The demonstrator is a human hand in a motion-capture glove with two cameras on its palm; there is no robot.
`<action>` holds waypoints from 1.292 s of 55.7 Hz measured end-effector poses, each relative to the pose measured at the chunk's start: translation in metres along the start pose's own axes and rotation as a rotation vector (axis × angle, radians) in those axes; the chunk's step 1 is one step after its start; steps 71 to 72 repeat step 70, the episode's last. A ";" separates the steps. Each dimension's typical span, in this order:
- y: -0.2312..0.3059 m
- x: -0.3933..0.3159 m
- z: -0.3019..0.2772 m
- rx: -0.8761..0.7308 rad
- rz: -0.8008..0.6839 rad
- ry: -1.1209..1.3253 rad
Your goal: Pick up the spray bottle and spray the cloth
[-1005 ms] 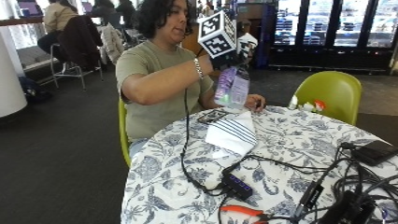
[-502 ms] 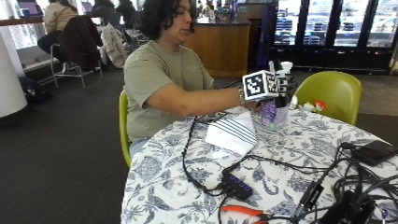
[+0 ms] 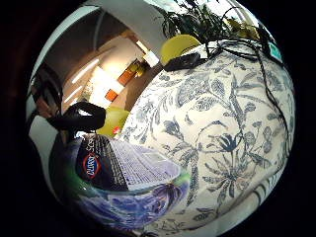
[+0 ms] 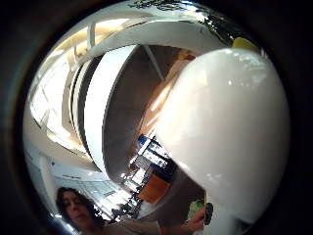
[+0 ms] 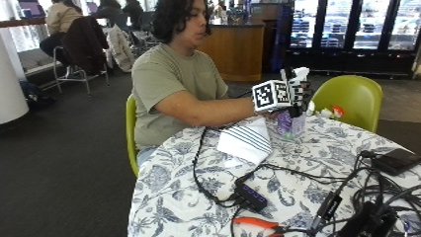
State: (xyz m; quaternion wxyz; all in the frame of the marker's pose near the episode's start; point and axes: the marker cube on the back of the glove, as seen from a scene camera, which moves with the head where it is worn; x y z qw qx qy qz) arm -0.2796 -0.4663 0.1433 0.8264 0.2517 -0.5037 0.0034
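Spray bottle [image 5: 290,123] stands upright on the bench [image 5: 197,217], long axis vertical, base on the flowered tablecloth, just right of the striped cloth [image 5: 246,141]. Right hand [image 5: 295,96] in the black glove sits at the top of the bottle, around the white sprayer head; the marker hides most of the fingers in the outside view, but the little-finger palm view shows a black strap or finger next to the bottle body close against the palm, so I judge the fingers curled round the neck, not certain. Bare left hand is not visible, behind the gloved one or the bottle; cannot tell what it does.

Key relation: cloth lies left of the bottle and slightly nearer the person, folded, touching or almost touching the bottle base. Bottle is directly under the right hand, so that hand is the nearer one. Which way the nozzle points cannot be told; for spraying it would likely need lifting and aiming left and down at the cloth.

Writing: dark label on the clear purple-tinted bottle carries a red-blue oval logo, looks like Clorox, with "Scent..." beginning beside it; fine print unreadable. White dome in the thumb-side view is the sprayer head [image 4: 230,132].
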 end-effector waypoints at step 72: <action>0.235 -0.008 -0.319 -0.852 -0.173 0.889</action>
